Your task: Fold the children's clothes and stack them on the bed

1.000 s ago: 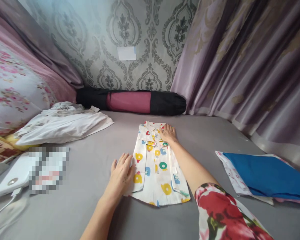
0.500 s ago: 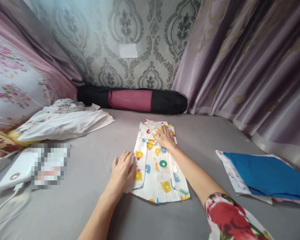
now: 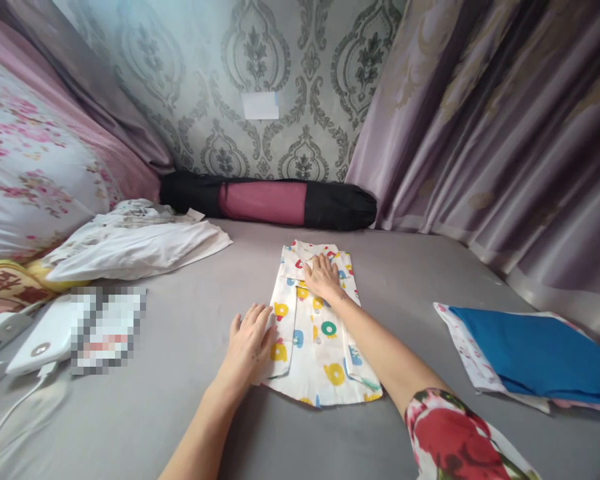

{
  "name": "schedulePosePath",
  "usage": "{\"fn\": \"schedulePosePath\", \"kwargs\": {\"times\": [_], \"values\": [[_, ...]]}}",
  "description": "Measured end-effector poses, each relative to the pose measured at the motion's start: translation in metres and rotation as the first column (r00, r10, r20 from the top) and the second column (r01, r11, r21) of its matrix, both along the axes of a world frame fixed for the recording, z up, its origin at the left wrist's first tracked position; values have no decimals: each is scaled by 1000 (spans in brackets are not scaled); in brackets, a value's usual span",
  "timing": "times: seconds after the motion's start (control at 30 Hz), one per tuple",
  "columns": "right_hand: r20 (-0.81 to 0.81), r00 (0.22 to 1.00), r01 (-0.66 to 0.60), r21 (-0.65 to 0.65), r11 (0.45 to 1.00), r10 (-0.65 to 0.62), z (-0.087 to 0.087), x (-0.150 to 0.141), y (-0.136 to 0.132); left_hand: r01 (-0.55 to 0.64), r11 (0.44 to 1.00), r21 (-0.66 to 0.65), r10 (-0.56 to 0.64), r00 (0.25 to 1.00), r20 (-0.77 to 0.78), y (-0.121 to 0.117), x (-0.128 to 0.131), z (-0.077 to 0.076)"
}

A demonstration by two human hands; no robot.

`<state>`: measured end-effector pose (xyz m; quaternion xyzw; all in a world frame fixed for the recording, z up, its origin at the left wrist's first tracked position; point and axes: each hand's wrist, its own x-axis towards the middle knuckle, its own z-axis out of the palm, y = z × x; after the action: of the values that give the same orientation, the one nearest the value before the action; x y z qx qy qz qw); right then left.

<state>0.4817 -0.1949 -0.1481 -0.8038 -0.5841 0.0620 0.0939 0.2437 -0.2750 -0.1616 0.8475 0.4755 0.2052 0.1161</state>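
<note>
A small white shirt [image 3: 325,347] with coloured ring and blob prints lies folded lengthwise on the grey bed sheet [image 3: 180,400]. My left hand [image 3: 250,343] lies flat with fingers stretched out on the shirt's left edge. My right hand [image 3: 323,277] rests open and palm down on the upper part of the shirt, near its collar. Neither hand holds anything.
A black and maroon roll bag [image 3: 270,200] lies against the patterned wall. White clothes [image 3: 135,243] are piled at the left by a floral pillow [image 3: 25,180]. A white power bank [image 3: 37,337] with a cable sits far left. Folded blue cloth [image 3: 535,353] lies right, below the curtains [image 3: 505,133].
My right hand has slid leftward and slightly toward me across the top of the shirt. My left hand has stayed at the shirt's left edge.
</note>
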Motion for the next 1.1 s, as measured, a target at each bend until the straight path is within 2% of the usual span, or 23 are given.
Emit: {"fn": "schedulePosePath", "kwargs": {"times": [0.13, 0.27, 0.37, 0.43, 0.57, 0.67, 0.8, 0.97, 1.1], "values": [[5, 1000, 23, 14, 1000, -23, -2, -10, -2, -1, 1000, -17, 1, 1000, -16, -1, 0, 3], [0, 1000, 16, -38, 999, -16, 2, -8, -3, 1, 999, -42, -2, 1000, -20, -1, 1, 5], [13, 999, 37, -75, 997, -36, 4, -8, 1, 0, 999, -32, -1, 1000, -5, -1, 1, 4], [24, 999, 34, -56, 998, -33, 6, -12, 8, 13, 1000, -27, -14, 1000, -1, -1, 2, 4], [38, 991, -133, 40, 990, 132, 6, -26, 27, 52, 998, -26, -52, 999, -11, -2, 3, 3], [41, 966, -257, 35, 966, 256, 3, -34, 39, 92, 995, -37, -93, 995, -27, -2, 3, 1], [-1, 963, -270, -28, 963, 270, -4, -35, 44, 131, 991, -23, -132, 991, -33, -2, 3, -2], [-22, 964, -266, -2, 964, 266, -8, -34, 46, 136, 990, -30, -138, 989, -47, -4, 3, 0], [-67, 961, -264, 71, 962, 269, 0, -29, 43, 145, 989, -33, -146, 988, -48, -3, 2, 1]]}}
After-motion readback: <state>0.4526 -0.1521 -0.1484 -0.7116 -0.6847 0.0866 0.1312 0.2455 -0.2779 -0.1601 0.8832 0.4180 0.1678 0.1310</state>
